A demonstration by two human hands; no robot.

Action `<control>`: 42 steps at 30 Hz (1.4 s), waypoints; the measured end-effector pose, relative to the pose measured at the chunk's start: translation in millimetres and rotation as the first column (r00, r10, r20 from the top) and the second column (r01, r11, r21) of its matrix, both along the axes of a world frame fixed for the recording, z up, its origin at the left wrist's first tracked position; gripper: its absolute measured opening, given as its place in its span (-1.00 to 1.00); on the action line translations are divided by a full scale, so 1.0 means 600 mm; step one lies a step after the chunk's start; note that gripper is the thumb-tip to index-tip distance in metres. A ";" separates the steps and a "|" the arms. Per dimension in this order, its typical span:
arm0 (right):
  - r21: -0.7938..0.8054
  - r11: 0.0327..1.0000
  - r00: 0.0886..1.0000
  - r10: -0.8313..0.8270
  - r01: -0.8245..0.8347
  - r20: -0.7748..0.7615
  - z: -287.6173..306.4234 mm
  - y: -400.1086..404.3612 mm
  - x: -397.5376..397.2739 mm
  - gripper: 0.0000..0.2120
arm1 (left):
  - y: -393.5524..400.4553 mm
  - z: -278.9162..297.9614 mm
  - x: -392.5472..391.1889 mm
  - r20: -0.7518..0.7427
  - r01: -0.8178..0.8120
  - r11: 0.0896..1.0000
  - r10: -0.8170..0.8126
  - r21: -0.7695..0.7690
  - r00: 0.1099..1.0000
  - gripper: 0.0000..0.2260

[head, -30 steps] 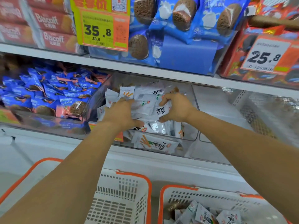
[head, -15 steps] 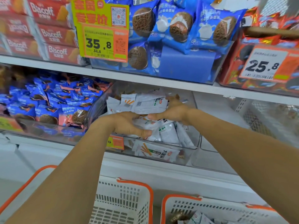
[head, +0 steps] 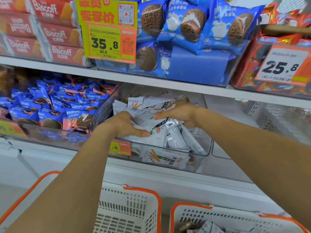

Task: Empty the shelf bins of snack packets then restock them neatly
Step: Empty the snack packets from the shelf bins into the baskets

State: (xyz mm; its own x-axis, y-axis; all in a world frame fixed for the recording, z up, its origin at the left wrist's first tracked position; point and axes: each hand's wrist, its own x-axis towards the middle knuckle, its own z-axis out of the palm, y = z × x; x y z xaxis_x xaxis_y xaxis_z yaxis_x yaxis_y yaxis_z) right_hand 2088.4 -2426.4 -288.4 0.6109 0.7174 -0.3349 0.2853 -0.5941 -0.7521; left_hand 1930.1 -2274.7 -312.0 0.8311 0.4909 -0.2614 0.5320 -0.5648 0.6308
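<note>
A clear plastic shelf bin (head: 198, 163) in the middle of the lower shelf holds a heap of white snack packets (head: 175, 138). Both my hands are inside it. My left hand (head: 123, 125) grips a bunch of the white packets from the left, thumb lying along their lower edge. My right hand (head: 180, 113) holds the same bunch from the right, fingers curled over its top. One packet with orange sticks printed on it lies flat against the bin's front wall.
A bin of blue cookie packets (head: 55, 106) sits to the left, a see-through bin (head: 223, 137) to the right. Below stand two white baskets with orange rims (head: 127, 209), (head: 218, 219); the right one holds several white packets. Price tags hang above.
The bunch of white packets between my hands has been gathered tighter and raised a little in the bin. The camera has tilted up, so the baskets sit lower in view.
</note>
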 end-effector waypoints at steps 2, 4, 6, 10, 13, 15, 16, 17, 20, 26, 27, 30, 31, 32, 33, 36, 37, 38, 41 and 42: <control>-0.029 0.999 0.998 0.043 -0.045 -0.053 -0.006 0.004 0.010 0.17 | -0.003 0.003 -0.005 0.011 0.033 0.999 -0.033 0.002 0.999 -0.42; -0.052 0.997 0.997 0.052 -0.055 -0.050 0.008 -0.007 0.003 -0.08 | 0.002 0.009 -0.011 0.013 0.063 0.998 -0.063 -0.001 0.998 -0.41; -0.044 0.993 0.994 0.109 -0.109 -0.012 0.014 -0.019 0.005 -0.34 | 0.009 0.015 -0.015 0.023 0.080 0.996 -0.079 -0.043 0.997 -0.38; -0.018 0.988 0.987 0.155 -0.154 0.033 0.011 -0.026 -0.010 -0.36 | 0.006 0.016 -0.013 0.078 0.036 0.997 -0.030 -0.069 0.996 -0.48; -0.081 0.986 0.983 0.154 -0.146 0.103 0.005 -0.023 -0.015 -0.16 | 0.002 -0.001 -0.007 0.145 -0.055 0.995 0.067 -0.084 0.987 -0.32; -0.121 0.985 0.978 0.138 -0.120 0.155 0.003 -0.018 -0.020 -0.05 | 0.002 -0.009 -0.006 0.139 -0.081 0.992 0.094 -0.096 0.986 -0.24; -0.127 0.985 0.978 0.133 -0.114 0.157 0.000 -0.017 -0.020 -0.03 | 0.005 -0.011 -0.004 0.146 -0.071 0.992 0.087 -0.109 0.985 -0.31; -0.122 0.987 0.981 0.123 -0.105 0.148 -0.003 -0.016 -0.017 -0.06 | 0.006 -0.011 -0.003 0.147 -0.052 0.990 0.072 -0.135 0.987 -0.42; -0.048 0.990 0.990 0.133 -0.131 0.050 -0.002 -0.019 -0.017 -0.31 | 0.008 -0.007 -0.010 0.143 0.005 0.981 0.024 -0.195 0.989 -0.39; -0.041 0.974 0.968 0.228 -0.224 0.103 -0.002 -0.032 -0.022 -0.15 | 0.006 0.000 -0.018 0.142 0.077 0.983 -0.053 -0.169 0.988 -0.37; -0.066 0.970 0.958 0.241 -0.233 0.157 -0.004 -0.033 -0.022 -0.05 | 0.005 -0.002 -0.018 0.171 0.069 0.988 -0.045 -0.138 0.984 -0.42; -0.007 0.976 0.950 0.215 -0.219 0.225 -0.013 -0.040 -0.018 -0.10 | -0.001 -0.002 -0.022 0.302 0.032 0.987 0.018 -0.160 0.953 -0.60; 0.039 0.976 0.949 0.197 -0.212 0.247 -0.014 -0.044 -0.019 -0.21 | -0.003 -0.001 -0.021 0.348 0.022 0.987 0.036 -0.160 0.937 -0.64; 0.075 0.977 0.945 0.171 -0.199 0.279 -0.010 -0.048 -0.019 -0.29 | -0.004 0.002 -0.020 0.395 0.016 0.990 0.041 -0.139 0.918 -0.64; 0.116 0.976 0.939 0.142 -0.187 0.312 -0.005 -0.052 -0.019 -0.33 | -0.008 0.006 -0.018 0.448 0.011 0.993 0.043 -0.118 0.893 -0.64; 0.272 0.944 0.919 0.072 -0.189 0.387 0.026 -0.070 -0.024 -0.38 | -0.026 0.028 -0.015 0.605 -0.012 0.998 0.044 -0.056 0.795 -0.63; 0.294 0.933 0.908 0.071 -0.207 0.414 0.036 -0.077 -0.025 -0.40 | -0.032 0.034 -0.015 0.638 -0.011 0.999 0.032 -0.037 0.769 -0.64; 0.303 0.925 0.898 0.081 -0.230 0.433 0.044 -0.086 -0.029 -0.41 | -0.039 0.039 -0.016 0.661 -0.002 1.000 0.011 -0.015 0.750 -0.65; 0.311 0.916 0.876 0.083 -0.255 0.474 0.050 -0.116 -0.042 -0.45 | -0.070 0.045 -0.027 0.671 0.026 0.999 -0.044 0.036 0.740 -0.68; 0.312 0.914 0.858 0.070 -0.259 0.509 0.050 -0.126 -0.045 -0.41 | -0.082 0.045 -0.032 0.679 0.020 0.999 -0.044 0.043 0.733 -0.68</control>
